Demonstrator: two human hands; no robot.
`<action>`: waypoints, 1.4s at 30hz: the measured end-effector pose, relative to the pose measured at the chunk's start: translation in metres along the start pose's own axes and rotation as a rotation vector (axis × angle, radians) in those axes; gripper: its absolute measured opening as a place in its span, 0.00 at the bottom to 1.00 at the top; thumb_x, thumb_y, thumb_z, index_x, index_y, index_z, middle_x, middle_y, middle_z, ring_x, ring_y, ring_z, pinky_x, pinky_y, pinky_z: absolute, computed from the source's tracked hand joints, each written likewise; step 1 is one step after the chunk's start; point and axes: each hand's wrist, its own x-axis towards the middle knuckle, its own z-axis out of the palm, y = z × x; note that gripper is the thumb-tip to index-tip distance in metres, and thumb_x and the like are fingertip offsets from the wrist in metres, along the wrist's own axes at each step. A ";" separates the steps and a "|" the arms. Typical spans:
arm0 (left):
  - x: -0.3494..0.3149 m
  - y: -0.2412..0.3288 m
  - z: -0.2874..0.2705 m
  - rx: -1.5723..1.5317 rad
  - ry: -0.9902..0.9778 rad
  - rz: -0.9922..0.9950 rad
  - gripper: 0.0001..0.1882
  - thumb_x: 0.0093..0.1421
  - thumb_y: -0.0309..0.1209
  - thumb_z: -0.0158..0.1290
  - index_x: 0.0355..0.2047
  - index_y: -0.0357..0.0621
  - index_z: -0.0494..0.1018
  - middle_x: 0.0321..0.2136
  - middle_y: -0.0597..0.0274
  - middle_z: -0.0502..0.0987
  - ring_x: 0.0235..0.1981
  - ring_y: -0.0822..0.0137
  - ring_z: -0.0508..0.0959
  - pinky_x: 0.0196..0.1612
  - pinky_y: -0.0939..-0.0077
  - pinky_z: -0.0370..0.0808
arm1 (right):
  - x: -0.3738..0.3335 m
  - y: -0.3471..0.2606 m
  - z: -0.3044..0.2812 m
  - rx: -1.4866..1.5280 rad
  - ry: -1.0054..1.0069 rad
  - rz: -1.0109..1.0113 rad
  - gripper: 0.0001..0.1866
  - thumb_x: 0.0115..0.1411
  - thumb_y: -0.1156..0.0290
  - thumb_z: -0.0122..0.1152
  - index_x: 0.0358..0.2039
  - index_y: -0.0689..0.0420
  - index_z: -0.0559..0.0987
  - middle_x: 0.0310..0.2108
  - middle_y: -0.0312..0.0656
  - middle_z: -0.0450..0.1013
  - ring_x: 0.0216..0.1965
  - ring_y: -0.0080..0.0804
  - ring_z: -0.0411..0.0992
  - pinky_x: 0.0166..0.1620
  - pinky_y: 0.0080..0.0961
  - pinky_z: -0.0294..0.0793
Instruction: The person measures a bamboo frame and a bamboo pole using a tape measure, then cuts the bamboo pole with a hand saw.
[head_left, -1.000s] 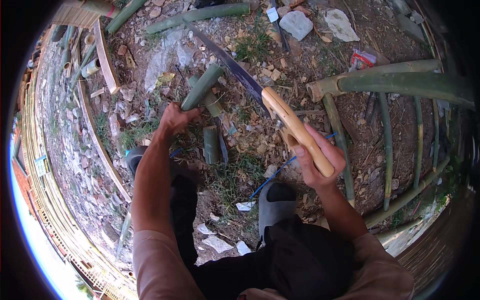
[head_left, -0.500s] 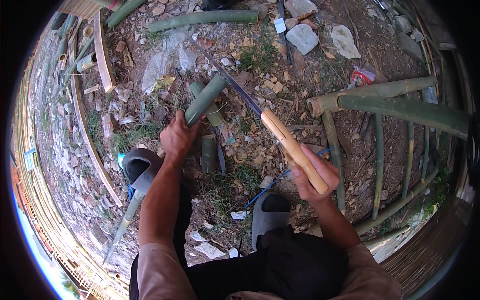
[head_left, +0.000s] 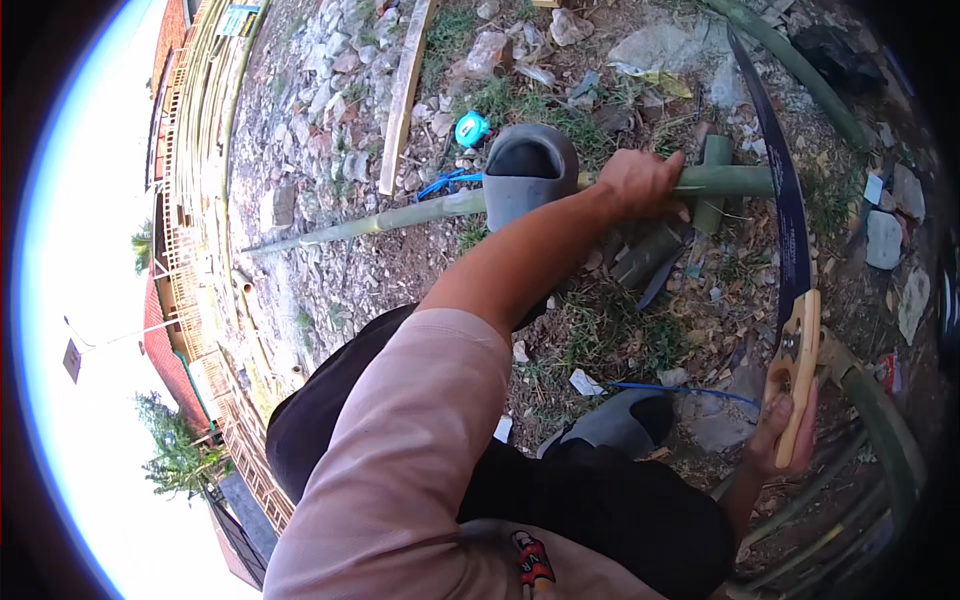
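My left hand (head_left: 640, 184) is closed round a green bamboo pole (head_left: 735, 181), close to its right end. Under the grey clog (head_left: 530, 175) on my left foot, the same pole runs on to the far left. Its right end lies across a short bamboo piece (head_left: 713, 212) on the ground. In my right hand (head_left: 785, 432) is the light wooden handle of a curved handsaw (head_left: 789, 215). The dark saw blade points away from me and passes right at the pole's end; whether the teeth touch the bamboo I cannot tell.
A turquoise tape measure (head_left: 471, 129) lies beside the left clog, near a wooden plank (head_left: 407, 100). My other clog (head_left: 625, 420) stands by a thin blue strip. Stones and wood chips cover the ground. A bamboo frame (head_left: 880, 415) stands at the right, a bamboo fence (head_left: 205, 150) at the left.
The view has swung to the left, so the pole now lies nearly level and more of its length shows. Both hands keep their hold on the pole and the saw.
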 end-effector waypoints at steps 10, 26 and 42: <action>-0.016 0.012 -0.036 0.517 -0.525 0.067 0.39 0.56 0.60 0.61 0.61 0.53 0.68 0.45 0.56 0.81 0.49 0.57 0.82 0.48 0.49 0.74 | -0.100 0.115 0.014 -0.485 -0.087 -0.614 0.21 0.68 0.72 0.57 0.57 0.72 0.73 0.55 0.61 0.72 0.53 0.54 0.76 0.49 0.38 0.78; -0.400 -0.358 0.050 -1.612 1.112 -1.781 0.49 0.53 0.60 0.65 0.61 0.35 0.63 0.53 0.46 0.72 0.44 0.44 0.79 0.48 0.43 0.76 | 0.115 -0.128 0.194 -0.417 -0.537 -0.612 0.50 0.41 0.52 0.78 0.66 0.56 0.69 0.59 0.49 0.66 0.63 0.50 0.62 0.66 0.54 0.57; -0.341 -0.364 -0.021 -1.015 1.413 -1.524 0.23 0.56 0.34 0.60 0.44 0.30 0.67 0.34 0.49 0.74 0.28 0.57 0.78 0.31 0.59 0.79 | 0.103 -0.046 0.237 -0.468 -0.553 -0.502 0.25 0.39 0.72 0.73 0.42 0.56 0.77 0.42 0.44 0.68 0.49 0.47 0.68 0.52 0.47 0.67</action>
